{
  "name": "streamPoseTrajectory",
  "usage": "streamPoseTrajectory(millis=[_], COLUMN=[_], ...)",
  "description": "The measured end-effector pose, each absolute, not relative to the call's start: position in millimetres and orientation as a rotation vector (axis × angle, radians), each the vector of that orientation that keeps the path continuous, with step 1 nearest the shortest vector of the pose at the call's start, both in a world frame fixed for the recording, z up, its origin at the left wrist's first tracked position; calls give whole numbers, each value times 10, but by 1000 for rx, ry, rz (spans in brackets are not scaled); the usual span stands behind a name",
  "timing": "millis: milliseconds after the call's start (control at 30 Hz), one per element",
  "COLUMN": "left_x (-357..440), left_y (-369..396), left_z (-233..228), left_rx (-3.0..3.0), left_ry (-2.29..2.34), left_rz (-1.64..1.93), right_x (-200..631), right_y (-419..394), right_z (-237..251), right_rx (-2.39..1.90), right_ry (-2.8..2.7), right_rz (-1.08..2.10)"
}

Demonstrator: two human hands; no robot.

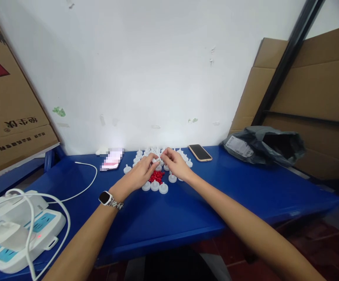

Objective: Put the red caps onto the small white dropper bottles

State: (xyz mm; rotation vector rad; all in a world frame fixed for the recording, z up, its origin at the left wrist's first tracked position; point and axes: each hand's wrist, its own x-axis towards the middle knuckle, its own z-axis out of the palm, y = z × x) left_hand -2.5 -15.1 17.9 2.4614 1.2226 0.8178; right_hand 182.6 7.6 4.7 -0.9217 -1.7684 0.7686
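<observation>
My left hand is closed, thumb and fingers pinching a small white plastic cap with a narrow spout. Right against it, my right hand pinches its fingertips together at the cap's tip; whatever sits between them is too small to make out. Below both hands lies a pile of small red pieces. Several round white spouted caps stand upright around that pile, in front, behind and to both sides. My hands partly cover the ones in the middle.
A phone lies at the back right of the blue table, and a lit phone at the back left. A grey plastic bag rests on the right. A white power strip with looping cables occupies the left. Cardboard flanks the wall.
</observation>
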Motion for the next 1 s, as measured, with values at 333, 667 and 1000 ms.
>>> streamPoseTrajectory(millis=[333, 667, 1000], left_x=[37, -19, -225], left_y=[-156, -132, 53], left_z=[161, 217, 86], left_rx=[2516, 2442, 2530], left_ry=[1069, 1121, 1287], left_rz=[930, 922, 876], right_x=[1856, 1958, 2202], right_y=[19, 51, 95], right_z=[79, 159, 215], right_rx=[-827, -936, -1062], right_ry=[-1909, -1958, -2303], right_rz=[616, 519, 337])
